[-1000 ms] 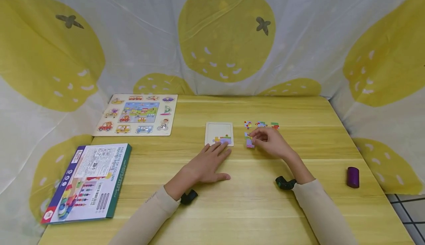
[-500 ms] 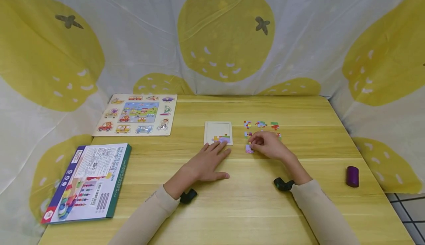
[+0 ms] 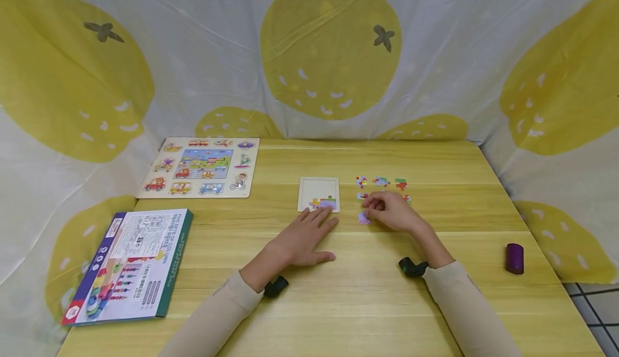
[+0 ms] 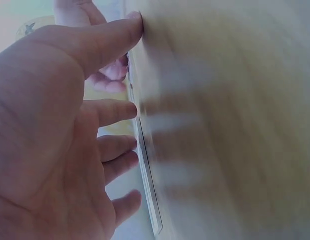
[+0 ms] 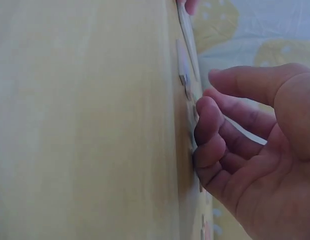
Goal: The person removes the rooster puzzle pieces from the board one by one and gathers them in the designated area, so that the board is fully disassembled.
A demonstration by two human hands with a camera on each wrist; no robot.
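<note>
My left hand [image 3: 306,241] lies spread on the table, its fingertips at the near edge of a small cream puzzle tray [image 3: 314,189]. A few joined jigsaw pieces [image 3: 329,202] fill the tray's lower right, partly covered by those fingers. To the right, my right hand [image 3: 394,212] hovers low with loosely curled fingers, thumb and fingertips right beside a purple-pink jigsaw piece [image 3: 364,219]. In the right wrist view that piece [image 5: 183,64] lies on the tabletop beyond the thumb, and a gap shows between thumb and index finger. Several loose jigsaw pieces [image 3: 381,181] sit in rows behind this hand.
A larger vehicle puzzle board [image 3: 246,185] lies at the back left. In front of it is a boxed toy set [image 3: 140,238]. A purple cylinder [image 3: 515,258] stands near the right table edge, and a lemon-print cloth [image 3: 435,50] hangs behind.
My right hand has come down toward me from the rows, and the purple-pink piece has shifted slightly nearer, apart from the others. The left hand has stayed put.
</note>
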